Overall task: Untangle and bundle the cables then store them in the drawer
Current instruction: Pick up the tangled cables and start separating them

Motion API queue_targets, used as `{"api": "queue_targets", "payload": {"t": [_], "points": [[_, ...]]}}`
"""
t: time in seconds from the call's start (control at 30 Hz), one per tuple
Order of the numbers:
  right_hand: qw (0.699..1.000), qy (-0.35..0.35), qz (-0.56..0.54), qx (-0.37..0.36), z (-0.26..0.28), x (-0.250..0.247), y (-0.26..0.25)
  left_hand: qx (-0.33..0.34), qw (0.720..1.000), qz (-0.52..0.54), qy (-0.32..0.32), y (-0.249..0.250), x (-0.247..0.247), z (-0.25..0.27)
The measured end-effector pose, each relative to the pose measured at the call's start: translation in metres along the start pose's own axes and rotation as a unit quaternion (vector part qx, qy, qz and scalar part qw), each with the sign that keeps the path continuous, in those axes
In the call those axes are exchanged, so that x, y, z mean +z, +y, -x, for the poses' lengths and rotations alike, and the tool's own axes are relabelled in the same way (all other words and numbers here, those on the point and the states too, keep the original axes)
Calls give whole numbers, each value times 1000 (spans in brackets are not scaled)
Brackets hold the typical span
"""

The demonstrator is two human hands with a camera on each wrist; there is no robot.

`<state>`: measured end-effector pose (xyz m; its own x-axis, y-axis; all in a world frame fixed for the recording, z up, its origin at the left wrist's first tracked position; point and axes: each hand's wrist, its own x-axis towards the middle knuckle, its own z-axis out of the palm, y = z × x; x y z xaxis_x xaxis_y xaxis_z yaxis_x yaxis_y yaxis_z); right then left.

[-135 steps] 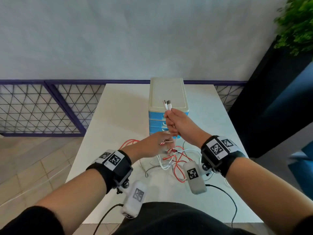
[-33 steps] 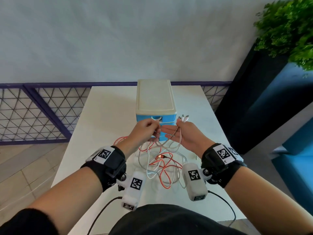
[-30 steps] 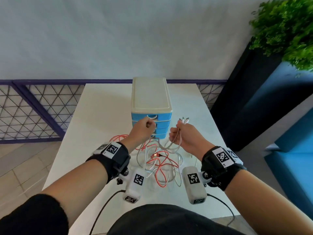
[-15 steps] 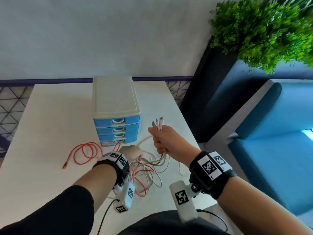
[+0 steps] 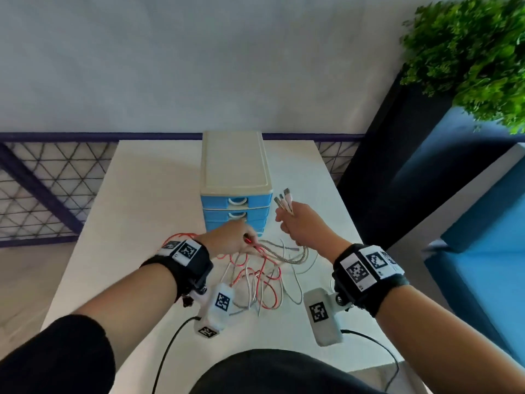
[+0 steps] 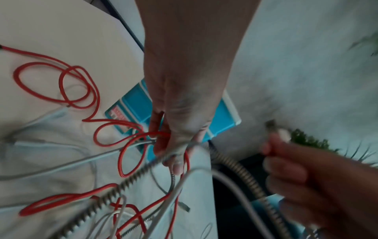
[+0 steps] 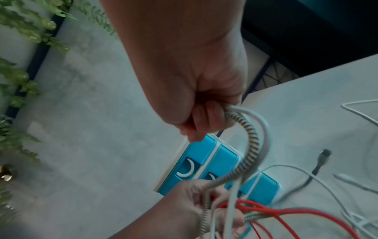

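Note:
A tangle of red, white and grey cables (image 5: pixel 255 277) lies on the white table (image 5: pixel 147 194) in front of a small drawer unit (image 5: pixel 235 177) with blue drawers, all closed. My right hand (image 5: pixel 298 226) is raised to the right of the unit, gripping several cable ends whose plugs (image 5: pixel 284 197) stick up above the fist. A spring-wrapped grey cable (image 7: pixel 250 145) hangs from that fist down to my left hand (image 5: pixel 235 240). The left hand, low over the tangle, pinches red cable (image 6: pixel 155 134) and the spring-wrapped strand (image 6: pixel 180 148).
A loose coil of red cable (image 6: pixel 67 84) lies on the table to the left of the tangle. A dark planter with a green plant (image 5: pixel 468 52) and a blue seat (image 5: pixel 483 237) stand past the table's right edge. A mesh railing (image 5: pixel 42 189) runs to the left.
The head view has swung back left, so the drawer unit is centred again. My left hand has lifted from the table and now pinches strands near the right fist, which keeps its plugs.

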<state>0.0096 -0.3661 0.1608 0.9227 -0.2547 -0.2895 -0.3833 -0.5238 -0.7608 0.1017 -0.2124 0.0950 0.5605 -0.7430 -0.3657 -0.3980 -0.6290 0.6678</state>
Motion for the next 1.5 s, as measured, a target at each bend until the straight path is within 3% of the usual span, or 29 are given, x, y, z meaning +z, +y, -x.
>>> {"api": "queue_targets", "payload": {"t": [0.1, 0.17, 0.3, 0.37, 0.47, 0.57, 0.63, 0.83, 0.9, 0.97, 1.03, 1.13, 1.2, 1.3, 1.5], "points": [[990, -104, 94, 14, -2, -1, -5, 2, 999, 14, 41, 0, -18, 13], [985, -131, 109, 29, -3, 2, -9, 5, 996, 27, 79, -6, -27, 24], [996, -12, 72, -44, -11, 17, -13, -10, 989, 31, 143, -7, -38, 44], [996, 9, 46, -73, -14, 26, -16, -14, 987, 68, 143, -3, -44, 52], [993, -5, 63, -96, -15, 38, -19, -35, 974, 174, 143, 3, -49, 62], [991, -13, 51, -125, -13, 48, -25, -32, 936, 328, 122, 4, -53, 72], [988, -4, 67, -138, -13, 51, -30, -23, 918, 377, 119, 4, -56, 77], [992, -13, -58, -111, -6, 39, -43, -56, 877, 420, 228, -13, -64, 79], [984, -44, -125, -118, -1, 30, -48, -81, 897, 362, 239, -30, -63, 77], [971, -87, -187, -122, 4, 21, -52, -93, 941, 180, 270, -40, -61, 75], [956, -122, -237, -123, 5, 16, -55, -17, 951, 96, 294, -28, -60, 74], [930, -150, -297, -154, 4, 17, -60, 104, 944, 235, 207, 16, -53, 83], [915, -149, -338, -164, 1, 17, -65, 133, 943, 277, 128, 36, -44, 86], [902, -141, -374, -164, -3, 17, -71, 126, 962, 234, 70, 43, -34, 85], [907, -112, -377, -151, -4, 21, -85, 130, 981, 127, 65, 35, -16, 78]]}}
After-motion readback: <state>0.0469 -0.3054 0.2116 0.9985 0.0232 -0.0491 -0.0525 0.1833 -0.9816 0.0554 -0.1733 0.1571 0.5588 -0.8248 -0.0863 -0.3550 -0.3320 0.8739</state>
